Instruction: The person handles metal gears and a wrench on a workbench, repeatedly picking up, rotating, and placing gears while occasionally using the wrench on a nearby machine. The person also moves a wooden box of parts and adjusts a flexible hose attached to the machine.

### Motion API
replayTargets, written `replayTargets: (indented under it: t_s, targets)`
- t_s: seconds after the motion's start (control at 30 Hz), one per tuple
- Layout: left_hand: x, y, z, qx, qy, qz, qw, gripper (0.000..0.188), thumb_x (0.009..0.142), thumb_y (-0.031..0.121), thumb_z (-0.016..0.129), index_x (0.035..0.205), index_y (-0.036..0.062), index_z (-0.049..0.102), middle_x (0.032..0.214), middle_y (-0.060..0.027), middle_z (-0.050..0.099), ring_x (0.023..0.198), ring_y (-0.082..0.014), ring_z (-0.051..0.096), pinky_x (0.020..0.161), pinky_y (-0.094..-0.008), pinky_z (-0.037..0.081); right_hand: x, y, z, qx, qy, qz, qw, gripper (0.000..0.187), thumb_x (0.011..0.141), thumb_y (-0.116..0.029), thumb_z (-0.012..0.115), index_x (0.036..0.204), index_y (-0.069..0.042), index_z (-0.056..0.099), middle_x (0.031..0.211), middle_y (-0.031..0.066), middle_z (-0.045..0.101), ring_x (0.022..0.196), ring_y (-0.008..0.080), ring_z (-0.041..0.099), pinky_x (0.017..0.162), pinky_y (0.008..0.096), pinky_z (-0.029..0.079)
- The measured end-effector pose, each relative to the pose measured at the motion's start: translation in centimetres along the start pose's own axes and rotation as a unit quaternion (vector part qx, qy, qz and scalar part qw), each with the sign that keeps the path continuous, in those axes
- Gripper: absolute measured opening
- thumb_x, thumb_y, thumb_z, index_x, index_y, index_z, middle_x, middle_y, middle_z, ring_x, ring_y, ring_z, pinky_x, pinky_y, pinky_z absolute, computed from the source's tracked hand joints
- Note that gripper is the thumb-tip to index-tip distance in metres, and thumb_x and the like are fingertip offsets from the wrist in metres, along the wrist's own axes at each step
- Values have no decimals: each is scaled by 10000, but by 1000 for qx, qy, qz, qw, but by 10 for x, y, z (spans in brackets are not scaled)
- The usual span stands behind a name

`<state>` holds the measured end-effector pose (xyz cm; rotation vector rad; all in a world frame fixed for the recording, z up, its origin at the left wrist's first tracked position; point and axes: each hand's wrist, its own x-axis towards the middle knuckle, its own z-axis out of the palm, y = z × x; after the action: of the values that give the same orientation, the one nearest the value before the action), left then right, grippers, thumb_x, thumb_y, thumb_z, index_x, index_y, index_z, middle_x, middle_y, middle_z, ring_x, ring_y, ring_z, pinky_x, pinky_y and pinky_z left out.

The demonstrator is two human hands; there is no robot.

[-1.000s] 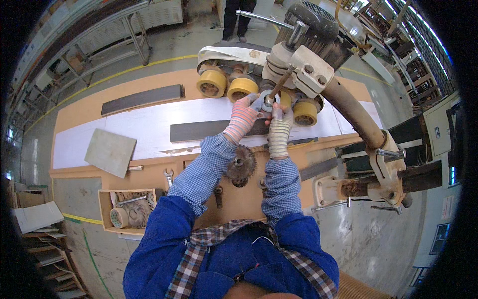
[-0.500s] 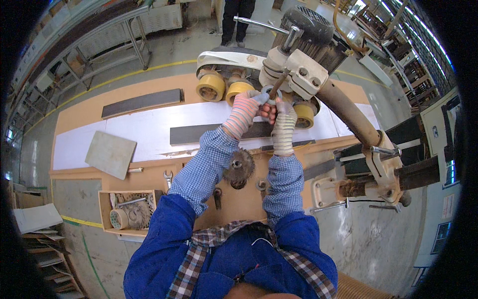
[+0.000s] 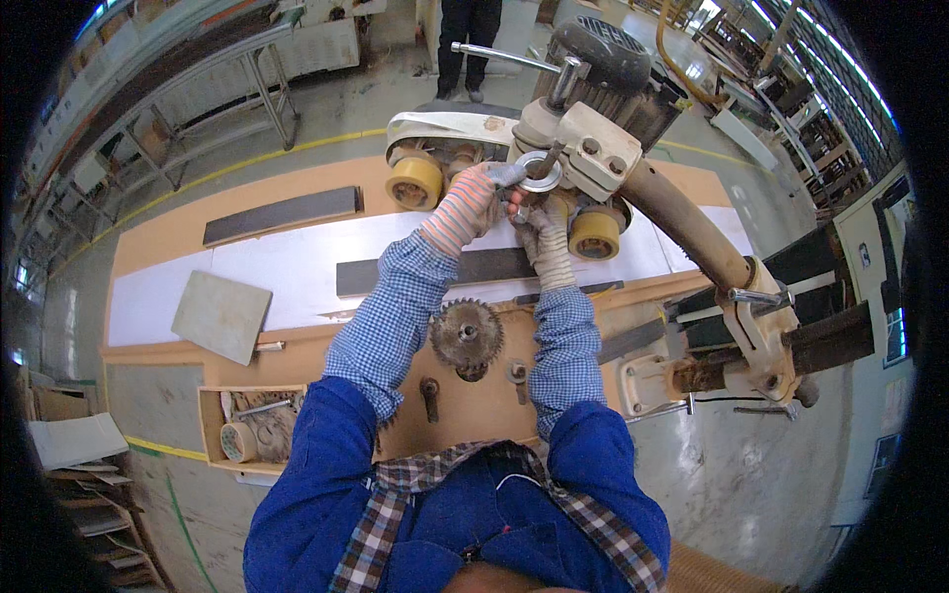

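Note:
In front of the feeder machine [image 3: 455, 127], with its yellow rubber rollers [image 3: 413, 184], both my gloved hands meet at a short dark spindle [image 3: 556, 156]. My left hand [image 3: 471, 206], in a striped glove, pinches the left edge of a shiny metal ring [image 3: 540, 172] at the spindle. Just below the ring, my right hand [image 3: 547, 235] has its fingers curled; what they hold, if anything, is hidden. A toothed circular saw blade [image 3: 467, 334] lies on the tan table [image 3: 306, 361] between my forearms.
A thick machine arm [image 3: 687, 222] crosses at the right, under a dark motor [image 3: 601, 57]. Dark bars [image 3: 282, 214] and a grey square plate [image 3: 221, 316] lie on the table. An open tool box [image 3: 245, 428] stands at lower left. A person [image 3: 468, 44] stands beyond the table.
The metal ring now shows its bright face more fully. My left hand has shifted slightly left, and my right hand has dropped lower with its fingers curled beneath the ring.

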<state>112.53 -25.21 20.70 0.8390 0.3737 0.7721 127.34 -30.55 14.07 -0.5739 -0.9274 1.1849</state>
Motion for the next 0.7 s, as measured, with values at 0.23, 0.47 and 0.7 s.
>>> replayTargets:
  t_s: [0.23, 0.47, 0.7]
  targets:
    - [-5, 3, 4, 9, 30, 6, 999, 195, 855, 191, 655, 917, 19, 588, 703, -46, 598, 542, -120, 552, 485, -239, 487, -30, -2, 13, -52, 130, 40, 989, 322, 869, -171, 590, 1152, -29, 538, 998, 74, 648, 860, 162, 637, 636, 257, 495]
    - [-2, 2, 5, 134, 53, -31, 989, 174, 861, 205, 639, 837, 36, 609, 635, -20, 581, 484, -111, 515, 435, -232, 429, -43, -19, 18, -142, 132, 61, 979, 419, 854, -139, 617, 1234, -18, 488, 1015, 40, 622, 819, 107, 614, 562, 195, 474]
    - [1, -9, -16, 297, 75, -27, 952, 241, 826, 281, 680, 904, 57, 639, 656, -21, 594, 528, -99, 530, 455, -223, 395, -35, 6, 16, -208, 134, -45, 968, 312, 842, -146, 596, 1107, 6, 530, 886, 56, 614, 605, 95, 552, 430, 220, 425]
